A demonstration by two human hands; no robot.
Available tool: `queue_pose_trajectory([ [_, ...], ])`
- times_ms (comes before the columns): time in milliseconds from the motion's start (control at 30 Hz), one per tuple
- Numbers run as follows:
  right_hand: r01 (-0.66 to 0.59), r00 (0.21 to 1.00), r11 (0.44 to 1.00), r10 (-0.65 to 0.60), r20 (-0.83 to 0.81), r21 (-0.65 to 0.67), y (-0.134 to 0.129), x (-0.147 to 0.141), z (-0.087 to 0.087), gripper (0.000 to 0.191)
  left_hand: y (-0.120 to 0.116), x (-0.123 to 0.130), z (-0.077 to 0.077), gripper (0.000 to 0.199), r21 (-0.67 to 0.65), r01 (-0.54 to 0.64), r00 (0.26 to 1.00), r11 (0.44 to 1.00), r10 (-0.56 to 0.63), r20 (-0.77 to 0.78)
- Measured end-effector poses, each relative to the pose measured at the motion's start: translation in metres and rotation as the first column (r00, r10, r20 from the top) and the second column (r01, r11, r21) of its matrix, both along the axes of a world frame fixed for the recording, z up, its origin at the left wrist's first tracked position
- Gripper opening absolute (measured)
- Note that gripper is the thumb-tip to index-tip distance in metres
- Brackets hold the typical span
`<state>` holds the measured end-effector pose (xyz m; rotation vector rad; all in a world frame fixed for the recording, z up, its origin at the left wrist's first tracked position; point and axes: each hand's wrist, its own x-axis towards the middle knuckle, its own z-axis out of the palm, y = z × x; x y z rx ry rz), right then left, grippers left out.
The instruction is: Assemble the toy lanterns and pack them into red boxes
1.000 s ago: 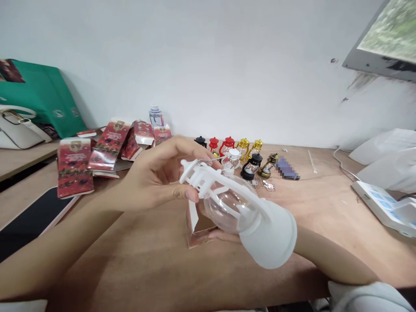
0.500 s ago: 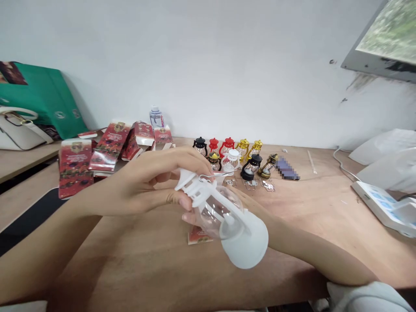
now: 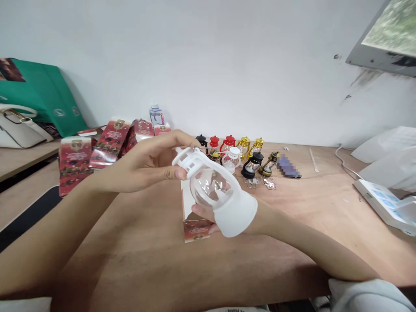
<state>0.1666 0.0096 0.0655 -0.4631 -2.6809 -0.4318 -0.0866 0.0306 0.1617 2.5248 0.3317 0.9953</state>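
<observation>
Since half a second ago the white lantern (image 3: 229,209) has shifted toward twelve o'clock; the left hand (image 3: 147,167) pinches its top, base pointing to four. At its seven o'clock, the right hand (image 3: 203,211), partly hidden, touches a red box (image 3: 196,229); I cannot tell whether it grips. Across the wooden table (image 3: 136,264), small lanterns (image 3: 249,171) stand at one o'clock, printed cartons (image 3: 109,145) at ten, before a white wall (image 3: 211,65).
</observation>
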Motion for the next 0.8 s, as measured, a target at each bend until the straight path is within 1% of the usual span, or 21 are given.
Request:
queue_pose_trajectory([
  [33,-0.039,0.999,0.999,0.039,0.037,-0.004,0.001,0.003,0.003,0.022,0.001,-0.002,0.001,0.025,-0.003,-0.018,1.0,1.0,0.018,-0.001],
  [67,-0.081,0.997,0.997,0.081,0.017,0.004,0.002,0.005,0.006,0.022,0.002,-0.004,0.002,0.026,-0.016,-0.034,0.999,0.999,0.034,0.002],
  [133,-0.17,0.983,0.981,0.176,-0.06,0.092,0.004,0.008,0.01,0.023,0.004,-0.007,0.002,0.028,-0.065,-0.063,0.998,0.996,0.065,0.027],
  [200,-0.243,0.952,0.953,0.27,-0.142,0.182,0.005,0.008,0.013,0.024,0.004,-0.007,0.002,0.03,-0.106,-0.078,0.995,0.991,0.083,0.047],
  [300,-0.279,0.91,0.934,0.332,-0.249,0.223,0.005,0.004,0.019,0.023,0.002,-0.007,0.002,0.029,-0.101,-0.093,0.994,0.991,0.098,0.053],
  [433,-0.283,0.881,0.935,0.341,-0.328,0.214,0.002,-0.001,0.024,0.022,0.002,-0.01,0.003,0.03,-0.06,-0.132,0.99,0.989,0.135,0.043],
  [567,-0.3,0.886,0.941,0.336,-0.321,0.158,0.002,0.0,0.026,0.018,0.004,-0.015,0.002,0.034,-0.02,-0.23,0.973,0.973,0.229,-0.026],
  [667,-0.28,0.897,0.953,0.302,-0.323,0.113,0.004,0.003,0.026,0.017,0.004,-0.016,0.002,0.038,-0.005,-0.297,0.953,0.955,0.297,-0.063],
  [733,-0.272,0.903,0.958,0.287,-0.319,0.09,0.004,0.003,0.025,0.016,0.004,-0.018,0.002,0.039,0.019,-0.309,0.947,0.951,0.309,-0.083],
  [800,-0.271,0.908,0.96,0.278,-0.312,0.066,0.005,0.004,0.024,0.015,0.003,-0.021,0.003,0.037,0.058,-0.293,0.949,0.954,0.297,-0.108],
])
